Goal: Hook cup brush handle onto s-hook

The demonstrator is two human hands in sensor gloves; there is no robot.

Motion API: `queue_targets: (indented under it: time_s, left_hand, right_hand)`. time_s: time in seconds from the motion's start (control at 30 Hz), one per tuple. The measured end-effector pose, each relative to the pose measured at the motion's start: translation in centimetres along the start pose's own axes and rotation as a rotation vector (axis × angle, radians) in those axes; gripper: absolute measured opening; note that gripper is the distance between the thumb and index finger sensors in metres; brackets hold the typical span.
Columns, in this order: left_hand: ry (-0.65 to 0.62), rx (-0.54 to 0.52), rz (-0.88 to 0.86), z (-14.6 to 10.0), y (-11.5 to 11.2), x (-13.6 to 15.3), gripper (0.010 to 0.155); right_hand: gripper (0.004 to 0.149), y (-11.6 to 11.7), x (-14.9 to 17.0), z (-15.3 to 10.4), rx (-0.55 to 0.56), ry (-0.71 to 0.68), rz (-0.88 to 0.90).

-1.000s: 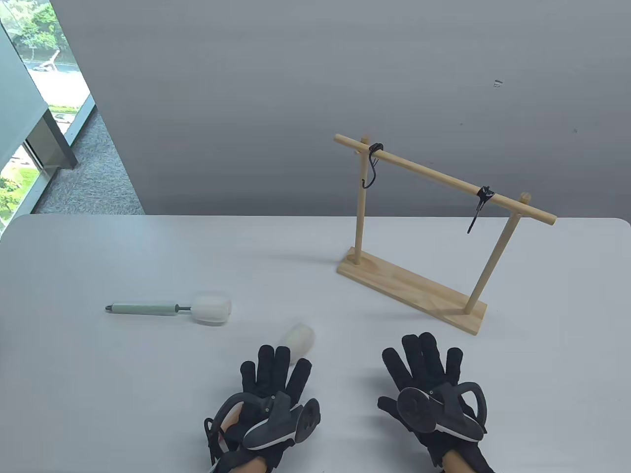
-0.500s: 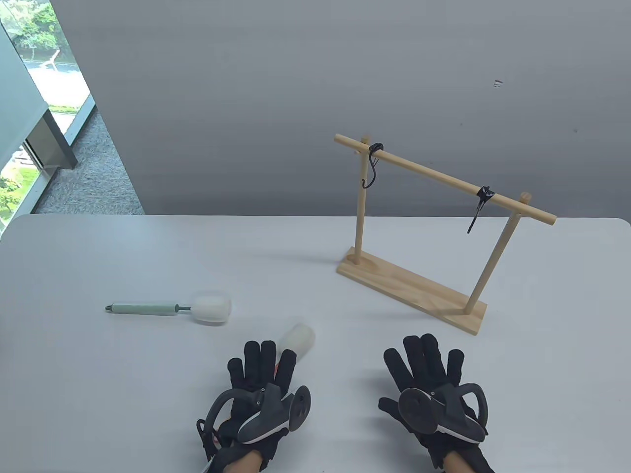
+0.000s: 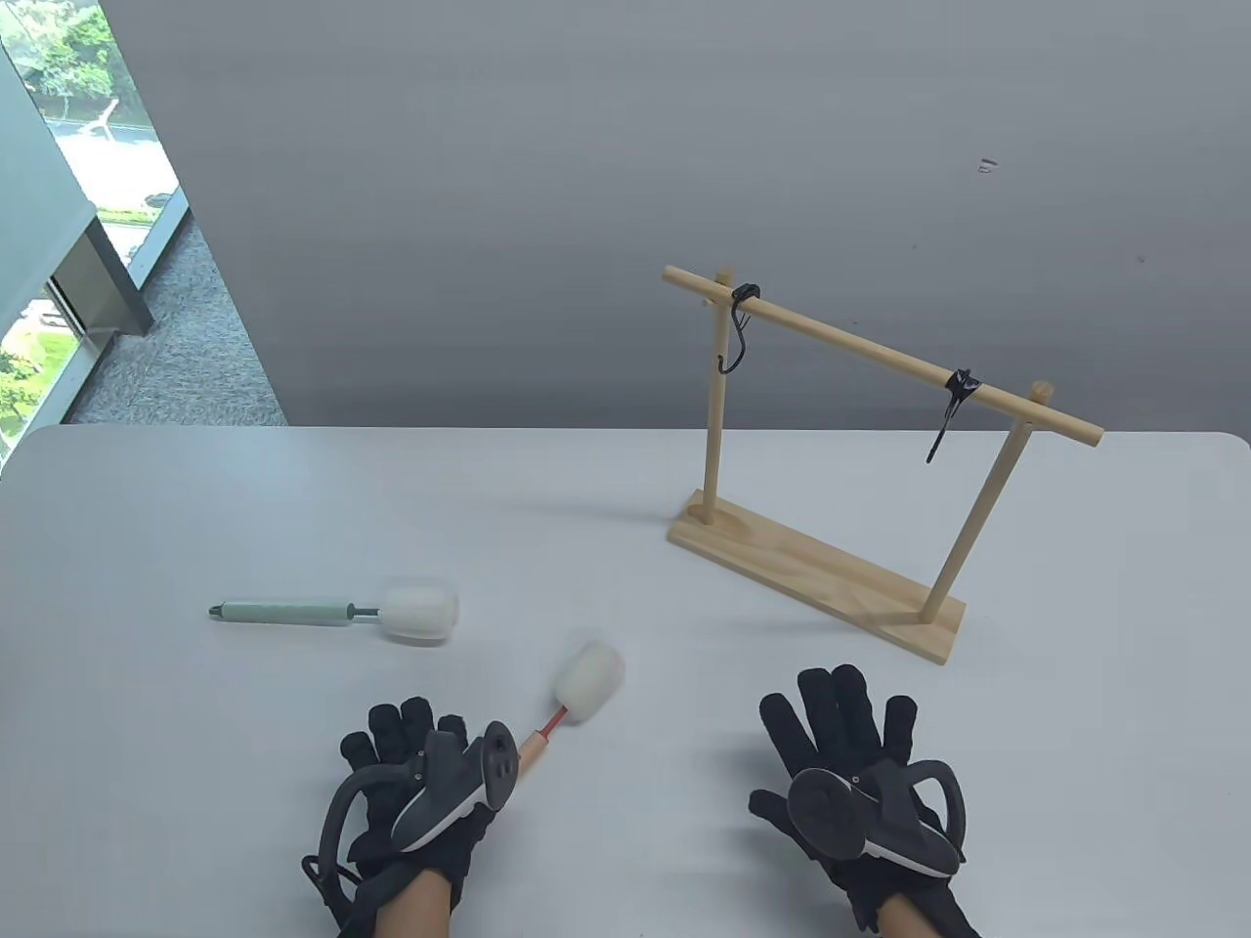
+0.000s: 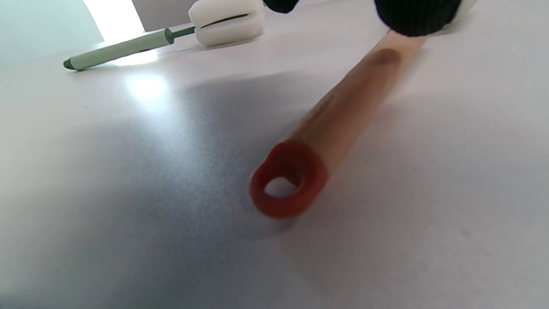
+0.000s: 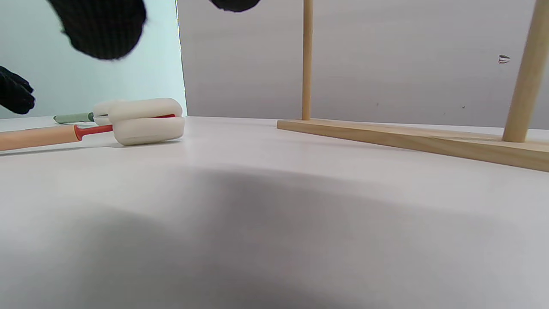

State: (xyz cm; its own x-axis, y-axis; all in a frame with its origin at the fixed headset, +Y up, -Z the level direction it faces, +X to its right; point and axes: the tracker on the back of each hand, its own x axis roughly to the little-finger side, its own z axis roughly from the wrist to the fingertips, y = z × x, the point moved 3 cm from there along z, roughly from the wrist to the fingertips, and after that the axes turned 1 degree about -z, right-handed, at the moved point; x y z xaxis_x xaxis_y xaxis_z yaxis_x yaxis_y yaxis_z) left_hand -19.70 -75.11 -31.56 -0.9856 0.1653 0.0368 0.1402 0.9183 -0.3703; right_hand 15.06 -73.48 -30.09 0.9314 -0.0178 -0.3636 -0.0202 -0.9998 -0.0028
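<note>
A cup brush with a peach handle (image 3: 534, 748) and a white sponge head (image 3: 589, 681) lies on the white table. Its red loop end (image 4: 285, 182) shows close in the left wrist view. My left hand (image 3: 406, 733) lies spread just left of the handle, and one fingertip (image 4: 411, 17) touches it. My right hand (image 3: 841, 713) rests flat and empty, fingers spread, in front of the wooden rack (image 3: 811, 576). Two black s-hooks hang from the rack's bar, one on the left (image 3: 740, 327) and one on the right (image 3: 953, 410).
A second brush with a green handle (image 3: 288, 612) and a white sponge lies to the left; it also shows in the left wrist view (image 4: 124, 47). The rack's base (image 5: 407, 139) and posts stand at the table's right back. A window is at the far left.
My left hand has slid left and back toward me, uncovering the peach handle. The brush and my right hand have stayed in place.
</note>
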Motion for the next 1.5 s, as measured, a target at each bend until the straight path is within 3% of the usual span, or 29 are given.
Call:
queue_targets:
  time_s: [0.17,0.43,0.73,0.93,1.13,1.3,1.5]
  left_hand:
    - [-0.066,-0.046,-0.024,-0.1,0.3,-1.1,0.070]
    - [-0.032,-0.020,0.199,0.9,-0.9,-2.3,0.059]
    - [-0.114,-0.095,0.142,1.0,-0.4,-3.8,0.052]
    - [-0.220,-0.210,0.004,-0.1,1.1,-6.0,0.052]
    - [-0.349,-0.342,0.021,-2.2,2.0,-9.1,0.052]
    - [-0.421,-0.388,0.009,-3.4,2.4,-10.7,0.052]
    - [-0.468,-0.387,-0.027,-3.7,2.4,-11.1,0.052]
  right_hand:
    - [0.081,0.0,-0.1,0.1,-0.002,-0.009,-0.003]
    - [0.081,0.0,-0.3,0.1,-0.003,-0.005,-0.010]
    - [0.079,-1.2,-2.2,0.6,0.065,-0.082,0.002]
    - [0.075,-2.4,-6.5,2.1,0.173,-0.213,-0.128]
    - [0.072,-2.1,-10.1,3.6,0.194,-0.278,-0.269]
    - [0.065,-1.0,-10.8,3.3,0.240,-0.368,-0.313]
    - [0.060,-0.7,-9.9,3.1,0.258,-0.352,-0.314]
